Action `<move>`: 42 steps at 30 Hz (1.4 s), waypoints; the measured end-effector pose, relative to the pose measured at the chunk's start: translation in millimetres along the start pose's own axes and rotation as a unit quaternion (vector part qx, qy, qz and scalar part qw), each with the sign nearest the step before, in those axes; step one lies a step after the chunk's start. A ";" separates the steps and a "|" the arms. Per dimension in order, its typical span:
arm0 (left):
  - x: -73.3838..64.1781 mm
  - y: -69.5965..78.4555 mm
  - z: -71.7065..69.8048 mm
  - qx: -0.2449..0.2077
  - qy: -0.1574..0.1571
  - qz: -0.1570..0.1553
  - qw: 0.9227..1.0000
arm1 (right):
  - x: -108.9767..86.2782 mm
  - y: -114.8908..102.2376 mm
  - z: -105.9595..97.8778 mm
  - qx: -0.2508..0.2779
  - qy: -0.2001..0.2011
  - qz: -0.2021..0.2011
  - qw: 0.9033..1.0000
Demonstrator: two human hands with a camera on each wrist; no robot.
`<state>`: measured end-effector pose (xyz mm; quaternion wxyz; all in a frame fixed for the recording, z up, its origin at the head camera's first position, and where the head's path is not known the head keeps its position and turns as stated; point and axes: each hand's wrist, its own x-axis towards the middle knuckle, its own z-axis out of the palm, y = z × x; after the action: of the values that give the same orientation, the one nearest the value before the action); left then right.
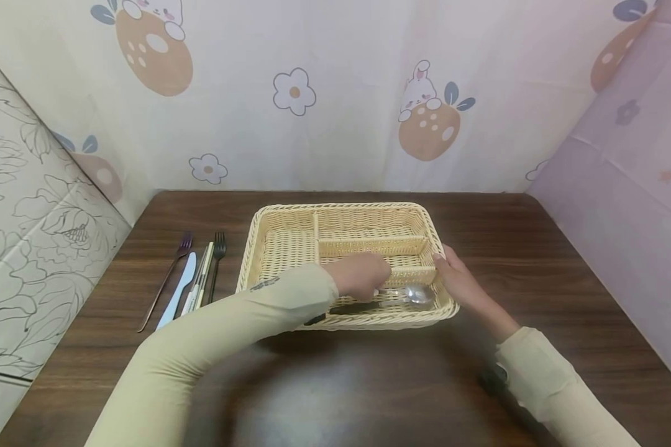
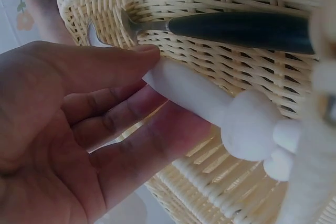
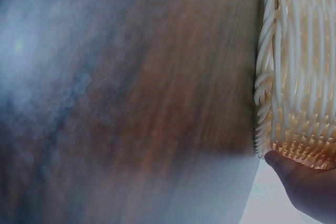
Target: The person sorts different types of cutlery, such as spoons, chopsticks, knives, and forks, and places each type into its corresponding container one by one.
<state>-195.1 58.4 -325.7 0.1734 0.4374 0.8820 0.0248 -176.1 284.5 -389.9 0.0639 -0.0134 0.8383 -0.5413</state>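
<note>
A woven basket [image 1: 369, 206] with divided compartments stands on the table. My left hand [image 1: 360, 276] reaches into its front compartment. In the left wrist view, thumb and fingers pinch a white-handled spoon [image 2: 194, 85], whose handle ends in a rounded, knobbly figure. Part of this spoon is hidden behind my hand. Beside it, a black-handled spoon [image 2: 236, 30] lies along the compartment floor, and shiny spoon bowls [image 1: 419, 295] show at its right end. At the basket's right side, my right hand [image 1: 461, 279] holds the rim, its thumb [image 3: 278, 162] on the weave.
Left of the basket lie a purple-and-brown fork [image 1: 168, 279], a light blue knife [image 1: 181, 287], white-ended chopsticks [image 1: 204, 276] and a black fork [image 1: 218, 248]. A patterned curtain [image 1: 346, 143] hangs behind the dark wooden table [image 1: 497, 223].
</note>
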 end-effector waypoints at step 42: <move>11.5 7.7 13.3 0.108 0.002 0.018 0.994 | 0.0 0.4 -1.4 -0.003 -0.005 -0.002 1.000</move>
<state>-191.2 70.7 -340.0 0.1228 0.4696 0.8718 -0.0660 -176.3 285.9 -389.6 0.0665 -0.0182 0.8398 -0.5384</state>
